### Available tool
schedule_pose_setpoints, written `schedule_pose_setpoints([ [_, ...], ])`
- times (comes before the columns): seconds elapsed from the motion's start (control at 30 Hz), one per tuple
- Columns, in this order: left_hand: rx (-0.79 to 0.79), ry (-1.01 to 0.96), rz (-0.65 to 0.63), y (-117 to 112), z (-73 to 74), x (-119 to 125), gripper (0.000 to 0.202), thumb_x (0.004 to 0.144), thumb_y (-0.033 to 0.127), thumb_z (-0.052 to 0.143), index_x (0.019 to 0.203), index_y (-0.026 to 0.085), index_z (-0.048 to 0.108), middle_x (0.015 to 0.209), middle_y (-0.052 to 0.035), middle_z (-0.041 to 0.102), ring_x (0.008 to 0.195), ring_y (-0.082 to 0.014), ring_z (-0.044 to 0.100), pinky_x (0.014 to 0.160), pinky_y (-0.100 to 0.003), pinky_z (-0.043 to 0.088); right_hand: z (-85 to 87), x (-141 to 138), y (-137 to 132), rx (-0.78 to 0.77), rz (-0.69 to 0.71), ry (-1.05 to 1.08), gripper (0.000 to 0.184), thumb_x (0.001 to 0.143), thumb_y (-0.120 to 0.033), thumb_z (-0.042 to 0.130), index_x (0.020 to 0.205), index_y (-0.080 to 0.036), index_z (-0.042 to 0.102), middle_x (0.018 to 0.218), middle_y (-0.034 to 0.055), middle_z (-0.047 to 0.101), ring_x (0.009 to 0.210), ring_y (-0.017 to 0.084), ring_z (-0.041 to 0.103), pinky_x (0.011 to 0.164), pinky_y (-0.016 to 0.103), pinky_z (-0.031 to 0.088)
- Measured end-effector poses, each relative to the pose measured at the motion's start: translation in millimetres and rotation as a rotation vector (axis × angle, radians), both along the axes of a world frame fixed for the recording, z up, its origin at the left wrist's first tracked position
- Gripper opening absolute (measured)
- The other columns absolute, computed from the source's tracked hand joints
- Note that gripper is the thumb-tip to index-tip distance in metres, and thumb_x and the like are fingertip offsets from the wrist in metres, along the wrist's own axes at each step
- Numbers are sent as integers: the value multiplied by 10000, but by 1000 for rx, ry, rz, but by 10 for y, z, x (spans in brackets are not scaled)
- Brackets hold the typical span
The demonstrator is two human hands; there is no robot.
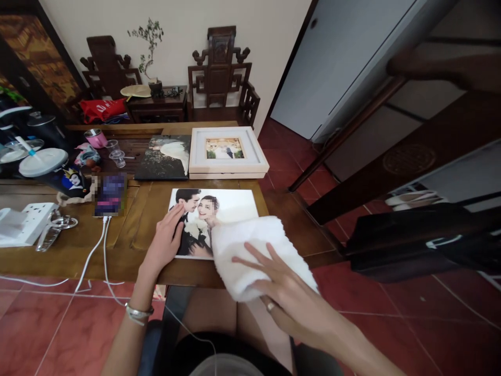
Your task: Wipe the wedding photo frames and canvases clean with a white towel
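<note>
A wedding photo panel (235,201) lies flat near the front edge of the wooden table, showing a couple and a white bouquet. My left hand (167,235) rests on its left side, fingers stretched out and close together, the fingertips on the print. Over the panel's lower right part lies a white fluffy cloth (250,235), which hangs past the table's edge. On top of this cloth my right hand (274,274) lies with its fingers spread, a ring on one of them. The cloth hides the panel's lower right corner.
Behind the panel are a white-framed picture (198,151) and a dark photo panel (151,159). Leftward lie a phone (110,193) with white cables, a lidded cup (47,167), a power strip (35,219) and a pink mug (96,138). A wooden chair (376,151) stands right.
</note>
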State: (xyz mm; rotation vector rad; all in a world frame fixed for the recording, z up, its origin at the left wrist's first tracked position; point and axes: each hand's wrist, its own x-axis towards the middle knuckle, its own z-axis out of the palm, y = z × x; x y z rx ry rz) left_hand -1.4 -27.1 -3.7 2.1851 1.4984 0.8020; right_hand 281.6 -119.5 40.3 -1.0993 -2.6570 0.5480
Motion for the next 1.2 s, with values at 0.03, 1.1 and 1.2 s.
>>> schedule_pose_setpoints([
  [0.03,-5,1,2,0,3,0,426,969,260,326,1378,206,429,1486,-97,401,1395,-204,328,1123,-474,284,19,4,-30,-15,14,-8,456,528,28,397,834,-177,665,1456,47,436,1424,320,148,1118,664,130],
  [1.1,-18,9,-6,1,13,-5,431,969,259,328,1389,215,415,1494,-93,389,1400,-203,317,1128,-475,272,-35,-69,331,51,-54,3,473,660,5,419,1001,-192,681,1401,93,504,1397,327,249,1099,659,195],
  [1.2,-34,15,-7,5,20,-10,431,972,266,323,1389,211,416,1499,-91,382,1399,-198,318,1132,-467,270,-102,-93,841,111,-130,-5,472,721,-11,418,1095,-171,657,1299,141,589,1378,318,300,1091,641,219],
])
